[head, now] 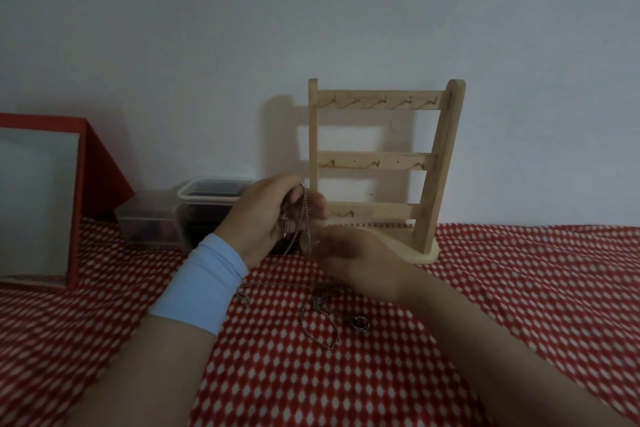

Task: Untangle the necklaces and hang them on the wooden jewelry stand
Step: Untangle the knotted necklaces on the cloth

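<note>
Holding chain (304,213) up, likely so knots hang free: left hand (266,218) pinches top, right hand (353,255) pinches lower. Stand (381,163) at 12 o'clock, hooks bare.

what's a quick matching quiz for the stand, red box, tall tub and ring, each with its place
Things:
1 stand
2 red box
3 tall tub
4 ring

Places:
a far left
b flat on the cloth, nearest the camera
c between box and stand
d upright, right of centre, hooks bare

Pairs: 1-d, 2-a, 3-c, 4-b
</note>
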### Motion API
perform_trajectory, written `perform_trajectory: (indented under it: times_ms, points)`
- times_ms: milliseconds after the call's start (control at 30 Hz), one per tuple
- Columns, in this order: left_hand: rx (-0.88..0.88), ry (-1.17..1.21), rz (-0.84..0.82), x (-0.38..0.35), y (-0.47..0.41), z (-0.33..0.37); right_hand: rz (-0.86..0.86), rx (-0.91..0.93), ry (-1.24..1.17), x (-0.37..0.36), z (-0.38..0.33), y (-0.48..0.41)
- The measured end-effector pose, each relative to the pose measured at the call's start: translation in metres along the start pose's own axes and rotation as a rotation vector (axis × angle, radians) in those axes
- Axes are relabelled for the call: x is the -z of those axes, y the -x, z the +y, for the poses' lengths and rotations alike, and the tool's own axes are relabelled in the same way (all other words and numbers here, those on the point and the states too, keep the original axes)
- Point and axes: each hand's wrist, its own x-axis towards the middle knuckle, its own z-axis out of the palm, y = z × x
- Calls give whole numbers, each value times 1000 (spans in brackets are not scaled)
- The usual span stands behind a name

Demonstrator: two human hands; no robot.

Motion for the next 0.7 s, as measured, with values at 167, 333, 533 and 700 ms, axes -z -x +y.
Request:
perform_trajectory:
  times_ms: [167, 333, 533, 700]
  points:
    - [-155, -296, 51, 6, 6, 8, -82, 52, 291, -5, 7, 0]
    - [-75, -1186, 26, 32, 6, 16, -120, 34, 418, -2, 18, -2]
    - [269, -1542, 22, 64, 4, 6, -34, 25, 468, 0, 25, -5]
    - [372, -1617, 137, 101, 3, 7, 88, -30, 416, 11, 27, -5]
